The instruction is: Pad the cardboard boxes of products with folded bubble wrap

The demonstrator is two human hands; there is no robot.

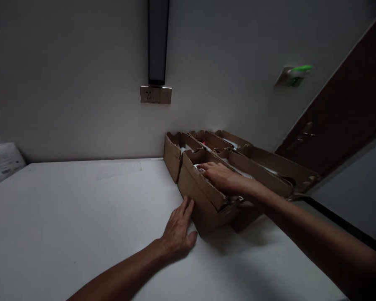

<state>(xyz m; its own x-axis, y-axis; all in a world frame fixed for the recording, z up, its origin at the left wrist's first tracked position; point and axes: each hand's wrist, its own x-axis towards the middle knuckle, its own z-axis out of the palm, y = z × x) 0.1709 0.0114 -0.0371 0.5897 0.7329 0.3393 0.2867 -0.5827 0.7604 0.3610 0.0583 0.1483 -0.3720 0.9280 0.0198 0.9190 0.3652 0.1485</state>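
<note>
My left hand (178,232) rests on the white table with its fingers spread and its fingertips against the side of the nearest cardboard box (196,209). My right hand (221,177) reaches over that box from the right and dips inside it. Its forefinger points left beside a small white thing (196,167) in the box. The other fingers are partly hidden by the box wall, so I cannot see whether they grip anything. The box is open at the top, with worn, torn edges.
Several more open cardboard boxes (172,156) stand in two rows by the wall, holding white and red things. A clear plastic sheet (119,169) lies on the white table (81,221). A white package (3,163) sits far left. A wall socket (156,95) and dark door (341,100) are behind.
</note>
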